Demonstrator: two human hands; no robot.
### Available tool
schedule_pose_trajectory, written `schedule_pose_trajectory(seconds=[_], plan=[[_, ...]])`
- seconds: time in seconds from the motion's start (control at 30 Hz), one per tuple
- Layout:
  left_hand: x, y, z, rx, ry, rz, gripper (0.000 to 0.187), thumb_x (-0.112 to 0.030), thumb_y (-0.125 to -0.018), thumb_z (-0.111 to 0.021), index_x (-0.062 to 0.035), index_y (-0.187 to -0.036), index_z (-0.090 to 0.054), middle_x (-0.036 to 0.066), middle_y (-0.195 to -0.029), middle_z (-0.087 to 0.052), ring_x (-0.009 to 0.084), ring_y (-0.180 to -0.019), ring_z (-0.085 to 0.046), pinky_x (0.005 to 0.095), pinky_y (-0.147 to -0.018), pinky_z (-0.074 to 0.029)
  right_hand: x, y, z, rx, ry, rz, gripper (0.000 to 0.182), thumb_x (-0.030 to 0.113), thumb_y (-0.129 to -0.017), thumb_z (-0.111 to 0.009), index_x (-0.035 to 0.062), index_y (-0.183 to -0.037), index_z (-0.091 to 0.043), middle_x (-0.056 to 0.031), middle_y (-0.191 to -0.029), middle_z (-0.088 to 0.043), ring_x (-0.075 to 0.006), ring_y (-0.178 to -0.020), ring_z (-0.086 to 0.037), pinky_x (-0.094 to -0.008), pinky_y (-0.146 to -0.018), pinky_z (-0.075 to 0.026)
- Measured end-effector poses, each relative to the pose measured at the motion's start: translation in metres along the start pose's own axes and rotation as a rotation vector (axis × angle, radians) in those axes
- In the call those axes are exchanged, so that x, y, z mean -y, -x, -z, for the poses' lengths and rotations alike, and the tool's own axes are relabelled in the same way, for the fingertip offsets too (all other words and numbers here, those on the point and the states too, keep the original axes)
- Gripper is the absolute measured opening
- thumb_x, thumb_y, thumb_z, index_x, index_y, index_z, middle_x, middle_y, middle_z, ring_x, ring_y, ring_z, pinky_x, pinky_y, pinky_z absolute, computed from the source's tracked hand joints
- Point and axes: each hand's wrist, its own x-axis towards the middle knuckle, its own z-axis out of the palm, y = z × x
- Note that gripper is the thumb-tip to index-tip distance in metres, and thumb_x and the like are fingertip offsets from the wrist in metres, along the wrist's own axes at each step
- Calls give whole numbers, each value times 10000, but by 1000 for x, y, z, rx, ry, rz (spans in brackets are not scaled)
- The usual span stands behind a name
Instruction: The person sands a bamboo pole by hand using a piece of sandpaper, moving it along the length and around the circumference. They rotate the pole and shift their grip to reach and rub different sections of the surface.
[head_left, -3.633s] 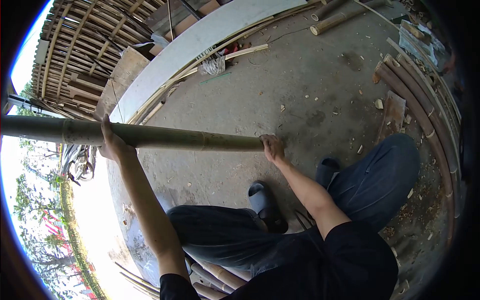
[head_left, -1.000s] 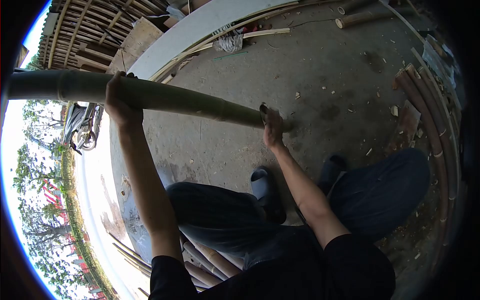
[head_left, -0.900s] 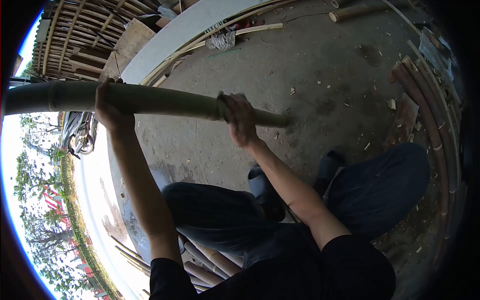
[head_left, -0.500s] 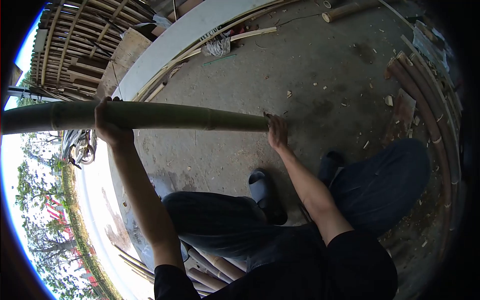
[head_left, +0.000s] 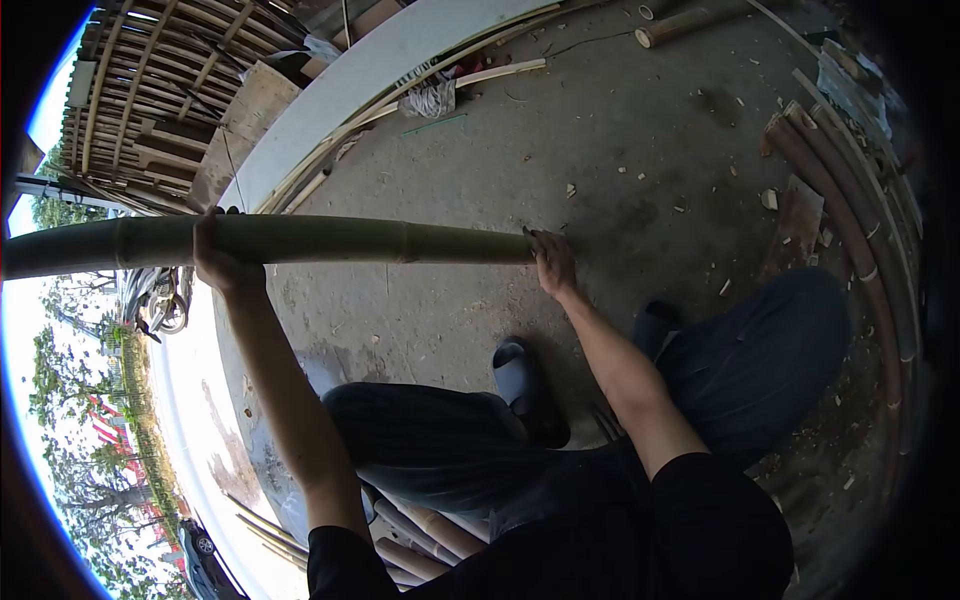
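A thick green bamboo pole (head_left: pixel 330 239) stretches across the view, running out past the left edge. My left hand (head_left: pixel 228 262) is wrapped around it from below, with fingertips showing over the far side. At the pole's right end, my right hand (head_left: pixel 552 262) is closed on the tip; its fingers partly cover that end. Below the pole are my knees in dark trousers and my feet in slippers (head_left: pixel 520 375) on the concrete floor (head_left: pixel 450 300).
Bamboo poles (head_left: pixel 850 220) lie along the right side, and another bamboo piece (head_left: pixel 690 22) is at the top. A white curved panel (head_left: pixel 330 90) edges the floor, with split strips and a plastic bag (head_left: pixel 430 100) beside it. Wood chips are scattered about. A motorcycle (head_left: pixel 160 300) stands outside.
The bamboo pole's left part sits slightly lower in view, and the pole has shifted a little along its length. Both hands keep hold. A car now shows at lower left.
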Motion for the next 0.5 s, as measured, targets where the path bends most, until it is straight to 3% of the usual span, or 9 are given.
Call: schedule_pose_trajectory(seconds=[0.07,0.13,0.2,0.27,0.4,0.5], plan=[[1,-4,-3,-18,-18,-12,279,-215,-827,-675,3,-1001,-658,93,-898,-640,260,-886,-656,390,-843,-533,4,-19,-26,-12,-122,-37,434,375,-1038,-352,69,-1196,-616,-166,-1122,-644,-336,-1073,-581,-492,-964,-407],[0,0,-6,-18,-33,-11,274,-215,-827,-675,1,-996,-659,93,-901,-640,257,-888,-655,388,-843,-531,82,-54,-24,59,-321,-83,512,429,-1050,-286,77,-1138,-647,-163,-1024,-662,-335,-1023,-583,-506,-943,-399],[-2,4,-16,0,-24,-26,258,-216,-829,-675,-10,-982,-657,95,-911,-640,251,-887,-654,382,-844,-524,196,-107,-3,17,-463,23,489,443,-1040,-330,101,-1247,-611,-140,-1170,-653,-333,-1124,-578,-489,-1022,-361],[-5,8,-17,-5,-46,-7,256,-216,-830,-673,-11,-982,-654,96,-911,-639,252,-886,-654,384,-846,-523,247,-125,8,-20,-372,21,471,429,-1031,-379,111,-1319,-575,-125,-1252,-634,-333,-1191,-563,-480,-1051,-361],[-5,6,-14,-49,-45,-9,267,-211,-831,-667,0,-994,-645,94,-906,-625,260,-893,-648,399,-847,-522,186,-96,0,-39,-424,123,453,386,-1028,-414,93,-1339,-565,-151,-1256,-626,-353,-1192,-560,-479,-1070,-372],[2,-5,-1,-70,-20,-22,288,-197,-824,-668,15,-1017,-645,90,-927,-615,264,-903,-643,407,-834,-529,30,-13,-26,32,-129,-55,486,363,-1061,-283,72,-1317,-576,-152,-1320,-584,-348,-1269,-493,-492,-1108,-324]])
